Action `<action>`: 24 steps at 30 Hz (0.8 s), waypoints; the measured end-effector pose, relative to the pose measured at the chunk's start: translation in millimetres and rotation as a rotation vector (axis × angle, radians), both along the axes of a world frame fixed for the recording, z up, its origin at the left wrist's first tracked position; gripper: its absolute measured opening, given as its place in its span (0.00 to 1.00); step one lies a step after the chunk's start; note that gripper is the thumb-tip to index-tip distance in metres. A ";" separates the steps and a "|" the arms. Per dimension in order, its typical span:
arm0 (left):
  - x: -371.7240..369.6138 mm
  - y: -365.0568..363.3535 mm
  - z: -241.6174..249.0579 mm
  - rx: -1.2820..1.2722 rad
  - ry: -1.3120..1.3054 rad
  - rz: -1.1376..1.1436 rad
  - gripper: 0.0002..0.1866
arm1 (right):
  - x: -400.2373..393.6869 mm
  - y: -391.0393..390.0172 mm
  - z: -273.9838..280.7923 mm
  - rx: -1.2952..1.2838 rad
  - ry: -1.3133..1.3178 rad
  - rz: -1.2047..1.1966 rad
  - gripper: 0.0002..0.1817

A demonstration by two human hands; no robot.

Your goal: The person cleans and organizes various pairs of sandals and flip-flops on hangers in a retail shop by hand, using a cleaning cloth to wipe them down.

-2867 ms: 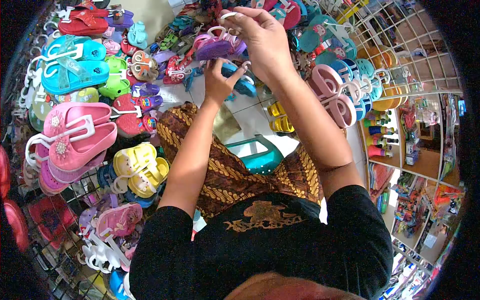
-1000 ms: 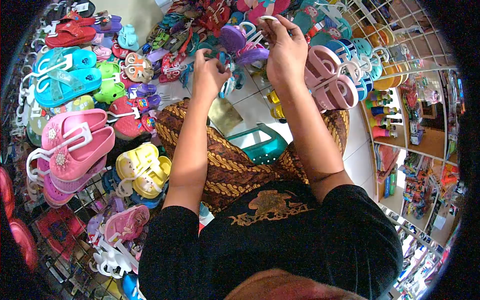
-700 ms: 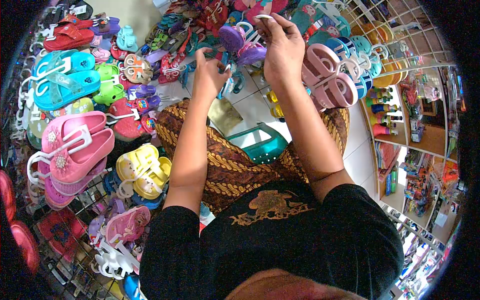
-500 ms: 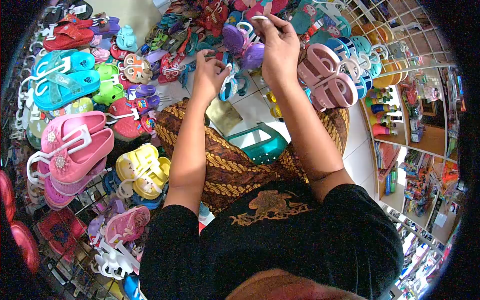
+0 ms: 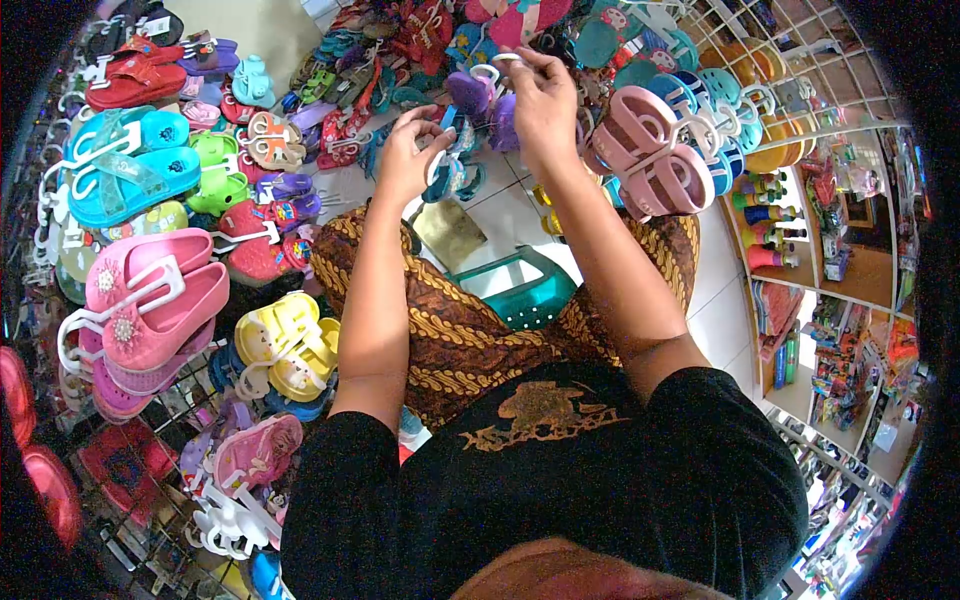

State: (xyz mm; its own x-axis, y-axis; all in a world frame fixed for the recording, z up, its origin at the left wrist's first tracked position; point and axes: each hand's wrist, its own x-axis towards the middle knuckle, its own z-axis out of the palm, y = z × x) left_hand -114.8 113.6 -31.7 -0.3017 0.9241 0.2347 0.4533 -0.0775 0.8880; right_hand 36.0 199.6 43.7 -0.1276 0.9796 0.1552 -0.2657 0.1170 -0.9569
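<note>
My left hand (image 5: 403, 158) is closed at the fingertips on a small pair of blue sandals (image 5: 462, 178) with a white hanger, which hangs low beside the fingers. Something blue sticks up by the thumb. To its right, my right hand (image 5: 548, 112) pinches the white hook (image 5: 507, 58) of a hanger. From that hanger hang purple sandals (image 5: 470, 94), partly hidden behind the right hand. The two pairs are close together, above the floor in front of my knees.
Pink sandals (image 5: 650, 150) hang on a wire rack to the right. On the left rack hang turquoise slippers (image 5: 135, 185), pink shoes (image 5: 165, 300) and yellow sandals (image 5: 288, 345). A pile of footwear (image 5: 390, 45) lies ahead. A green plastic stool (image 5: 530, 300) shows between my legs.
My right hand has come down and slightly left with the purple sandals. My left hand has shifted slightly left and down, and the blue sandals show more clearly beside it.
</note>
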 end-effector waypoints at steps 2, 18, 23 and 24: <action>-3.0 3.8 -9.4 0.028 0.029 -0.007 0.13 | -4.3 0.8 -15.0 0.055 -0.005 0.009 0.11; -14.1 3.1 -15.5 -0.013 -0.183 0.067 0.11 | 14.5 -23.4 6.2 0.313 -0.981 -0.047 0.14; -18.7 3.1 -20.0 0.046 -0.260 0.064 0.13 | 17.4 -13.6 -9.9 0.304 -1.207 -0.033 0.16; -18.8 1.1 -18.5 0.047 -0.317 0.060 0.13 | 18.4 -11.3 -12.7 0.316 -1.220 -0.060 0.16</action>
